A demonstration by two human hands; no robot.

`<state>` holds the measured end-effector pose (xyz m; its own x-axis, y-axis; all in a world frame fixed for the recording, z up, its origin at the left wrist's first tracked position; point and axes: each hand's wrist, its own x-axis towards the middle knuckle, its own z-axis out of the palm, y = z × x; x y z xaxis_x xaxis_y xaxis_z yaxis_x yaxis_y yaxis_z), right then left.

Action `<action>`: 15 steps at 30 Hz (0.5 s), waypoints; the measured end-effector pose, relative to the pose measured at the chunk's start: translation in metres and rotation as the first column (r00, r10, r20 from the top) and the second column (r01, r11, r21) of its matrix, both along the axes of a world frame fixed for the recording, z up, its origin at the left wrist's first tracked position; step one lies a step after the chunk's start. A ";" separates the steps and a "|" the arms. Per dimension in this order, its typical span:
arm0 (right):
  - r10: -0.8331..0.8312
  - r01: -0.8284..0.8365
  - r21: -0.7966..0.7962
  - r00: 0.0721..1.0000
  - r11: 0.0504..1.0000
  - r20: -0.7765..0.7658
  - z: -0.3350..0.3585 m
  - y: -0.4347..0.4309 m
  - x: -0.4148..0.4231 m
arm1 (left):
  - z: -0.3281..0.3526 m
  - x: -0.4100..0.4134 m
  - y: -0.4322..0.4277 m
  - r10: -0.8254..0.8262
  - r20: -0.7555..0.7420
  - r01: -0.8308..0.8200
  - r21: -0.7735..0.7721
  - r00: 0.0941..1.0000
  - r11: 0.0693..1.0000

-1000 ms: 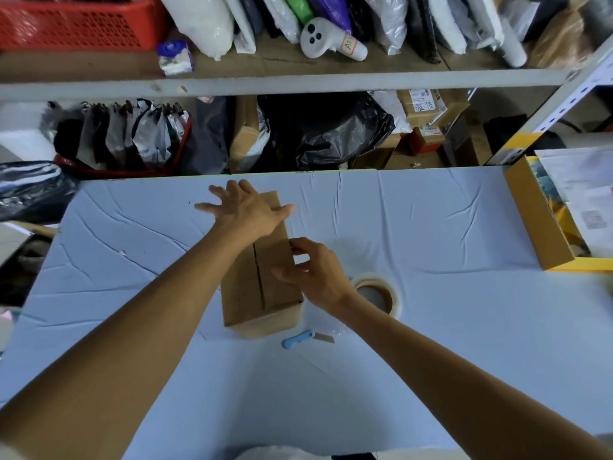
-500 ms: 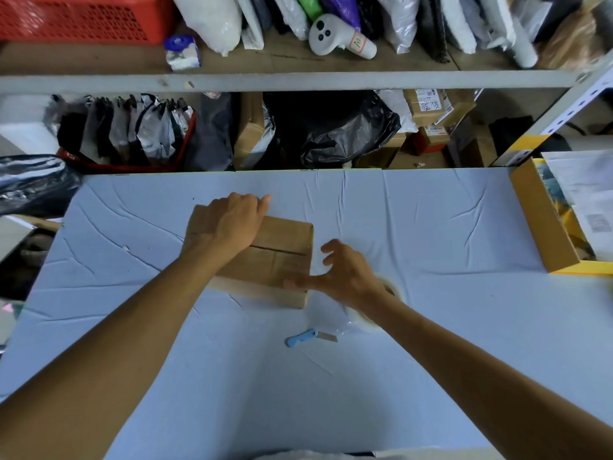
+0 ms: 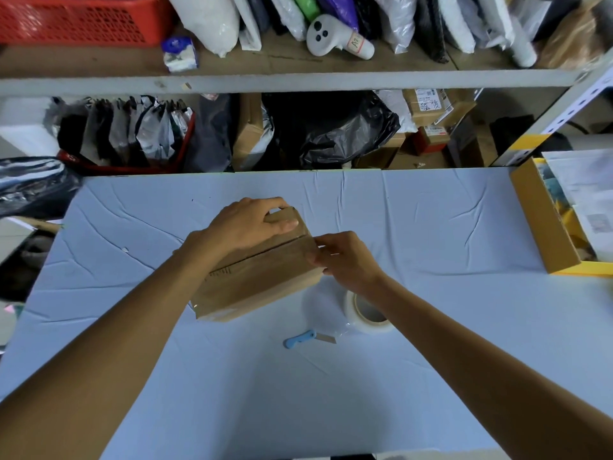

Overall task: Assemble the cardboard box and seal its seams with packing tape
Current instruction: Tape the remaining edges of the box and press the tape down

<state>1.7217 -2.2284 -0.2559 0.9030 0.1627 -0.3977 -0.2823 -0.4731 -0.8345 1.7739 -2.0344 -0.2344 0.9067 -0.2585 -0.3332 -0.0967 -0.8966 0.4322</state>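
A cardboard box (image 3: 258, 277) lies mid-table (image 3: 431, 227), flaps closed, the left hand (image 3: 245, 224) curled over its far edge and the right hand (image 3: 345, 257) pinching its right end; a tape roll (image 3: 365, 313) sits just beside it

The cardboard box (image 3: 262, 277) lies on the table (image 3: 431, 227) before me, my left hand (image 3: 245, 224) over its far edge, my right hand (image 3: 345, 260) at its right end. The tape roll (image 3: 365, 313) sits by its near right corner, the cutter (image 3: 300, 339) nearer me.
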 end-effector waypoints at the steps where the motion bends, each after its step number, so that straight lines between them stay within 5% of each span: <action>1: 0.002 -0.002 -0.001 1.000 1.000 0.003 -0.001 -0.001 0.000 | 0.002 0.002 0.000 -0.008 -0.020 0.008 0.008 1.000 1.000; 15: 0.059 -0.055 0.076 0.997 0.996 -0.052 -0.010 -0.012 -0.013 | -0.002 -0.012 -0.014 0.075 -0.184 -0.082 -0.030 0.980 0.996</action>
